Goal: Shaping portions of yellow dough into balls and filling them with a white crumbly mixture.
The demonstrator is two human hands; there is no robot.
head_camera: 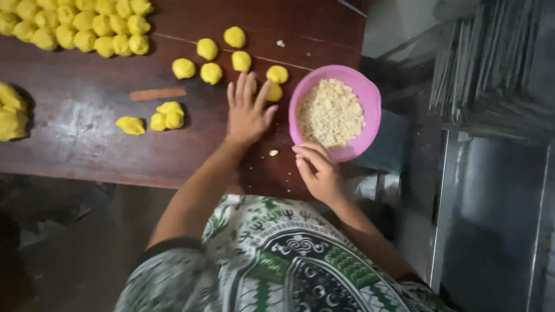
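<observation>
Pressing flat on the dark wooden table [87, 156], the left hand [247, 112] lies palm down with its fingers spread wide and holds nothing. Its fingertips [250, 81] come close to a yellow dough ball [274, 92] that sits just beside the thumb, with another ball [277, 74] right above that one. The right hand [319, 171] hovers at the near edge of a pink plastic bowl [370, 95], fingers curled loosely inward; whether it pinches anything between them I cannot tell. The bowl stands at the right end of the table and is filled with pale crumbly bits [329, 112]. A few such crumbs lie on the wood, 1 of them [273, 153] between the 2 hands.

Beyond the left hand, 5 loose dough balls [211, 73] are scattered in a rough cluster, well apart from a dense heap of similar balls [81, 26] at the far left corner. Nearer the middle lie 2 unevenly shaped yellow lumps [166, 115] [130, 125], beside a thin brown strip [157, 93] and a dusting of white powder [81, 121]. A larger mass of yellow dough [10, 112] shows at the left edge. The person wears a green and white patterned garment [277, 260].
</observation>
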